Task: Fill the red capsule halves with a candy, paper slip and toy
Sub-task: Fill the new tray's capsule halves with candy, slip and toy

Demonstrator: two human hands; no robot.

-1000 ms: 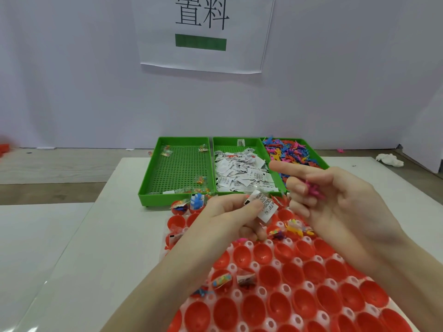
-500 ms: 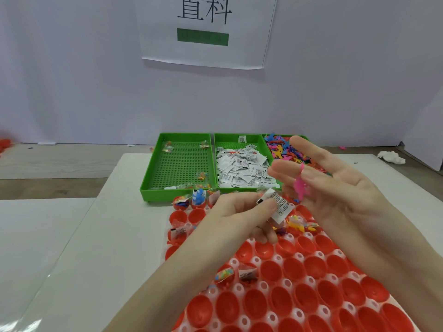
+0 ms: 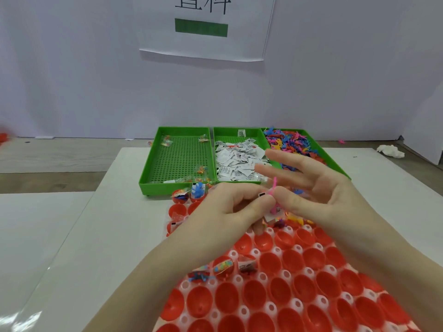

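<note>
I am looking down at a white table point(image 3: 119, 224) that is carrying everything here, and a white tray of red capsule halves point(image 3: 275, 283) is covering its near middle and running off the near edge. Most of those halves are sitting open and bare, while a few near the tray's left edge and along its far edge are already holding small items. Toward the table's far edge three green bins are standing side by side: the left bin point(image 3: 178, 161) is holding only a few wrapped candies point(image 3: 201, 170), the middle bin point(image 3: 239, 159) is lying full of white paper slips point(image 3: 236, 161), and the right bin point(image 3: 309, 149) is piled with colourful plastic toys point(image 3: 291, 142). Above the far part of the capsule tray my two hands are meeting. My right hand point(image 3: 318, 190) is pinching a thin pink toy point(image 3: 273, 188) between thumb and a bent finger, with the other fingers spreading out straight over the bins. My left hand point(image 3: 230, 207) is curling its fingers and pinching a folded paper slip point(image 3: 262, 194) at the thumb tip, just beside the pink toy; whether slip and toy are touching, I cannot tell. Both are being held above the tray, not in any capsule half.
</note>
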